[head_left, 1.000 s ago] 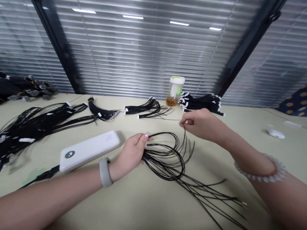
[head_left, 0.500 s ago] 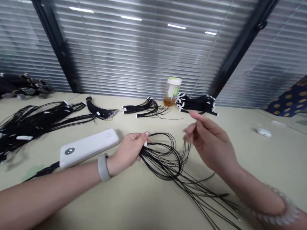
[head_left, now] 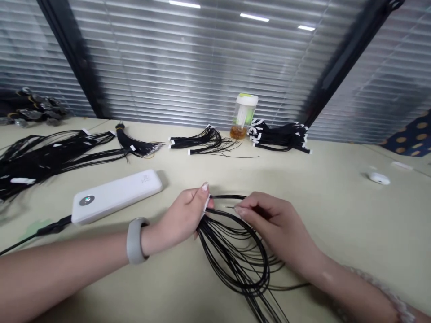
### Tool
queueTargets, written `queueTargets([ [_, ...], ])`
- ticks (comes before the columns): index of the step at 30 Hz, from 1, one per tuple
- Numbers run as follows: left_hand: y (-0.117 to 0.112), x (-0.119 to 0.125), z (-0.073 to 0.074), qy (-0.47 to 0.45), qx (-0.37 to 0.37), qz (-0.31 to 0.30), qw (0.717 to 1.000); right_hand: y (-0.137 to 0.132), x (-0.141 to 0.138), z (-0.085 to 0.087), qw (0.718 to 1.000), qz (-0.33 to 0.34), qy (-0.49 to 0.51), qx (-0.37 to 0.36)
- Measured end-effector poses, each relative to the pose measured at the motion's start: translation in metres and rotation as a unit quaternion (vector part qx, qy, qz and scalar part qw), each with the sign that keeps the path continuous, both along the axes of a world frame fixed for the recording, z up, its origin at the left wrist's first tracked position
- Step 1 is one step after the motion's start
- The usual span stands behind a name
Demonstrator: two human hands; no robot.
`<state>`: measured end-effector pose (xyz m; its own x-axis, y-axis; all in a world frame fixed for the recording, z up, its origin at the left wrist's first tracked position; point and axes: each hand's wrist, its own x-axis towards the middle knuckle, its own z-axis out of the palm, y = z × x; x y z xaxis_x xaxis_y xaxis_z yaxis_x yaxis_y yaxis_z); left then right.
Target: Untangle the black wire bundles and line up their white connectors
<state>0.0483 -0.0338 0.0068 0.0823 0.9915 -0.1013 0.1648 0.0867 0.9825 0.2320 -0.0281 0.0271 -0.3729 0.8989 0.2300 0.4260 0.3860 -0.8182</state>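
Observation:
My left hand [head_left: 186,211] is closed around a white connector [head_left: 206,204] from which several thin black wires [head_left: 232,251] run. The wires loop to the right and trail off the lower edge of the view. Thumb and forefinger of my right hand [head_left: 274,224] pinch the end of one thin black wire [head_left: 230,207], its tip pointing left toward the connector. Part of the wire loops passes behind my right hand and is hidden there.
A white power bank [head_left: 117,195] with a black cable [head_left: 55,226] lies left of my left hand. Behind are black wire bundles [head_left: 57,154], another bundle [head_left: 202,141], a lidded jar [head_left: 244,116] and stacked wires [head_left: 281,137]. A small white object [head_left: 379,178] lies at right.
My right hand has moved left and down, toward the connector, with a wire end now showing in its pinch. My left hand keeps hold of the connector. The view has shifted slightly.

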Motion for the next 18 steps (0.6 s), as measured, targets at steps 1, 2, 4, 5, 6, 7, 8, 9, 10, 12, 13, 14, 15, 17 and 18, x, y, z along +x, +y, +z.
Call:
queueTargets([
  [1, -0.0002, -0.0001, -0.0008, 0.006, 0.006, -0.008, 1.0, -0.0014, -0.0011, -0.0015, 0.999, 0.003, -0.011, 0.032],
  [2, -0.0004, 0.0, -0.0016, 0.013, 0.01, -0.015, 1.0, -0.0021, -0.0018, -0.0032, 0.998, 0.007, -0.021, 0.061],
  [4, -0.0011, 0.0005, -0.0029, 0.026, 0.018, -0.027, 0.999, -0.002, -0.0022, -0.0064, 0.994, 0.012, -0.041, 0.105],
  [5, -0.0015, 0.0008, -0.0034, 0.031, 0.022, -0.033, 0.999, -0.0018, -0.0023, -0.0076, 0.992, 0.013, -0.046, 0.12],
  [6, -0.0018, 0.001, -0.0038, 0.036, 0.025, -0.04, 0.998, -0.0017, -0.0024, -0.0086, 0.99, 0.013, -0.049, 0.131],
  [7, -0.002, 0.0011, -0.0039, 0.039, 0.028, -0.048, 0.998, -0.0018, -0.0026, -0.0092, 0.989, 0.013, -0.049, 0.14],
  [8, -0.0022, 0.0012, -0.0039, 0.041, 0.033, -0.056, 0.997, -0.0021, -0.003, -0.0096, 0.988, 0.014, -0.049, 0.149],
  [9, -0.0024, 0.0012, -0.0037, 0.043, 0.037, -0.063, 0.996, -0.0025, -0.0033, -0.0097, 0.986, 0.014, -0.049, 0.157],
  [10, -0.0026, 0.0012, -0.0034, 0.045, 0.04, -0.068, 0.996, -0.003, -0.0037, -0.0098, 0.985, 0.015, -0.05, 0.164],
  [12, -0.0029, 0.0012, -0.0028, 0.047, 0.045, -0.071, 0.995, -0.0038, -0.0041, -0.0097, 0.982, 0.023, -0.058, 0.177],
  [13, -0.0031, 0.0012, -0.0026, 0.046, 0.046, -0.07, 0.995, -0.004, -0.0041, -0.0096, 0.981, 0.03, -0.063, 0.183],
  [14, -0.0032, 0.0013, -0.0026, 0.046, 0.046, -0.069, 0.996, -0.0042, -0.0039, -0.0095, 0.979, 0.039, -0.069, 0.189],
  [15, -0.0033, 0.0013, -0.0027, 0.044, 0.046, -0.067, 0.996, -0.0042, -0.0038, -0.0094, 0.977, 0.047, -0.075, 0.194],
  [17, -0.0034, 0.0014, -0.0035, 0.041, 0.05, -0.064, 0.996, -0.004, -0.0034, -0.0095, 0.974, 0.056, -0.085, 0.203],
  [18, -0.0034, 0.0014, -0.004, 0.041, 0.054, -0.063, 0.996, -0.0039, -0.0032, -0.0097, 0.973, 0.056, -0.086, 0.207],
])
